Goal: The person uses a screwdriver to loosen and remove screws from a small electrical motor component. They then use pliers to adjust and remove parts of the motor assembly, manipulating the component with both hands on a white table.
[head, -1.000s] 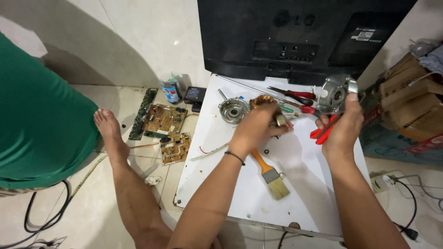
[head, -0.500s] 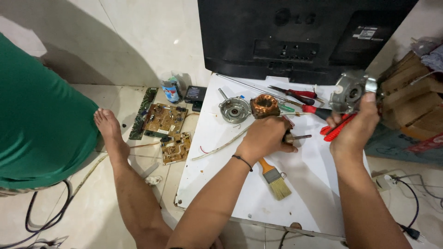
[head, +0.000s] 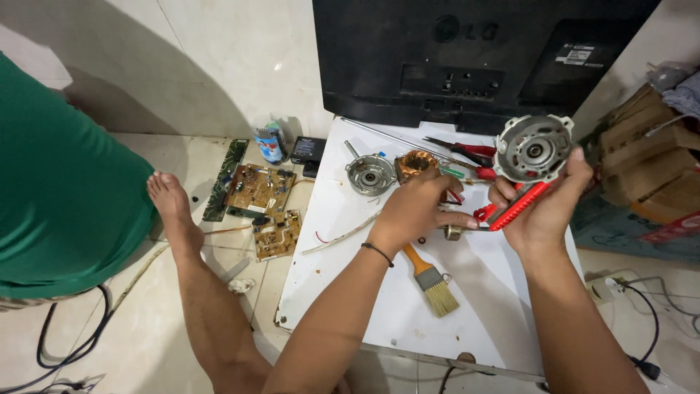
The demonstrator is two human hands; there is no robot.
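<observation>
The right hand (head: 543, 211) holds a grey metal motor housing (head: 534, 148) raised above the white worktop (head: 379, 299), its open round face turned toward the camera; the grip is closed around the housing's lower edge, and the same fingers also clamp a red-handled tool (head: 516, 206) whose working end is hidden behind the palm. The left hand (head: 417, 211) has its grip curled shut over a small metal shaft piece (head: 453, 232); only the tip shows past the fingers, so what it is cannot be made out. Just behind that hand lie a copper-wound stator (head: 415, 163), partly covered by the knuckles, and a second round metal end cover (head: 370, 175). A paintbrush (head: 430, 281) lies on the worktop below the left wrist. Red-handled pliers (head: 463, 152) sit near the back of a black television (head: 474, 58), whose top is cut off. Circuit boards (head: 259, 191) lie on the tiled floor beside a bare foot (head: 171, 208). A person in green (head: 65, 182) is cropped at the left edge.
</observation>
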